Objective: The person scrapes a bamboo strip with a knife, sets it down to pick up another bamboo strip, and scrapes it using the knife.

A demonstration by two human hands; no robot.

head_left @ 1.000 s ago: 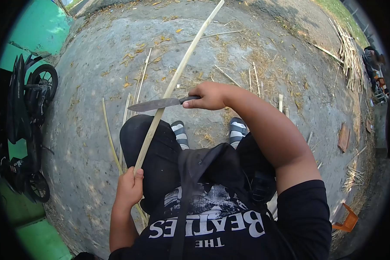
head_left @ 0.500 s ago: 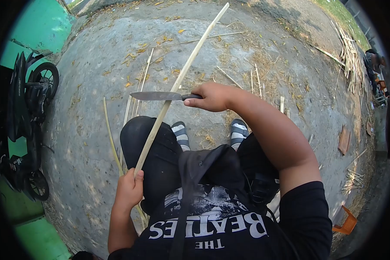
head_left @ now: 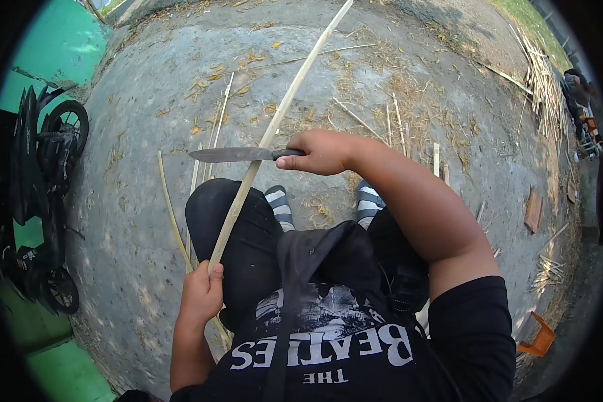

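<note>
My left hand (head_left: 202, 293) is closed around the lower end of a long pale bamboo strip (head_left: 293, 86), beside my bent knee. The strip slants up and away to the right, past the knee. My right hand (head_left: 318, 152) grips the dark handle of a knife (head_left: 229, 155). Its broad blade points left and lies across the strip just above the knee, at the crossing. A thinner greenish strip (head_left: 172, 209) passes by my left hand; whether that hand also holds it I cannot tell.
Loose strips (head_left: 222, 110) and dry leaves lie on the concrete ground (head_left: 130, 194). A motorcycle (head_left: 43, 201) stands at the left by a green wall (head_left: 60, 40). A heap of bamboo strips (head_left: 546, 90) lies at the far right, with an orange plastic object (head_left: 537, 337) nearer.
My right hand and the knife have shifted slightly left and a little nearer to me along the strip. My left hand stays at the strip's lower end.
</note>
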